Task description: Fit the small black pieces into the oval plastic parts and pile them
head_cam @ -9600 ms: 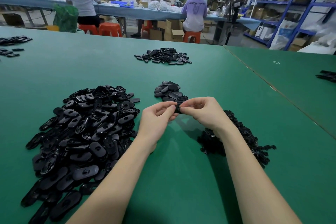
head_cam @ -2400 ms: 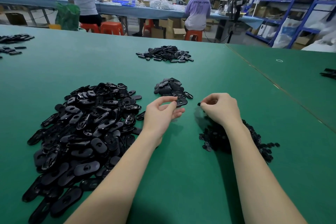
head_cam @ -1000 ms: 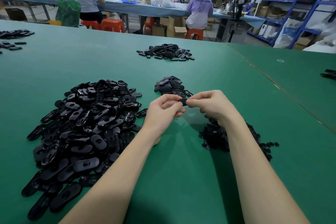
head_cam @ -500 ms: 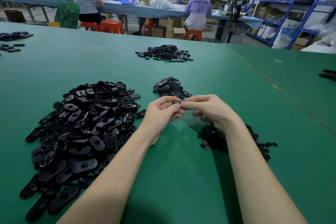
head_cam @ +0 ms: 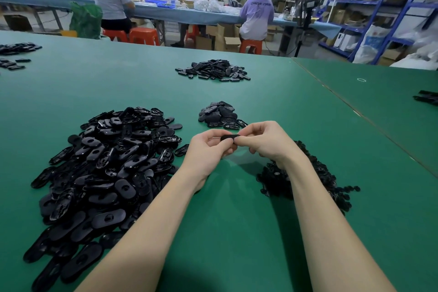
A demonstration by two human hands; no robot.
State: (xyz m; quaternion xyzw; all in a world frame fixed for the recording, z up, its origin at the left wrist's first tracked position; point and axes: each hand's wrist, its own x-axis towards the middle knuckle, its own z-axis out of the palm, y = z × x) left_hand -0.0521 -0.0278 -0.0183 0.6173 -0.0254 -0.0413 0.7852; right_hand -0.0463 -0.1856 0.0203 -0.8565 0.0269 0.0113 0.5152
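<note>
- Oval part [head_cam: 230,137], head view: it sits edge-on between the two hands, above the green desk [head_cam: 225,232], just this side of the small finished pile [head_cam: 220,116].
- Left hand [head_cam: 208,149] pinches the part's left end with curled fingers; right hand [head_cam: 265,142] pinches the right end, thumb and fingertips meeting the left hand's at the middle. Both hands are clamped on the same part.
- Whether the small black piece is already seated in the part cannot be told; fingers hide the joint. The step looks like pressing it home.
- Progress seems early. The finished pile holds only a modest number of ovals.
- Left of the arms lies a big heap [head_cam: 106,166] of unfitted ovals, many showing an open slot, so most of the work remains.
- Under the right forearm lies a mound of small pieces [head_cam: 315,178], still plentiful.
- A further pile [head_cam: 213,70] lies mid-desk; whether those ovals are fitted is unclear.
- Writing: a seated person's purple shirt [head_cam: 257,16] carries a line of pale lettering across the back, too blurred to read. No brand shows on the parts.
</note>
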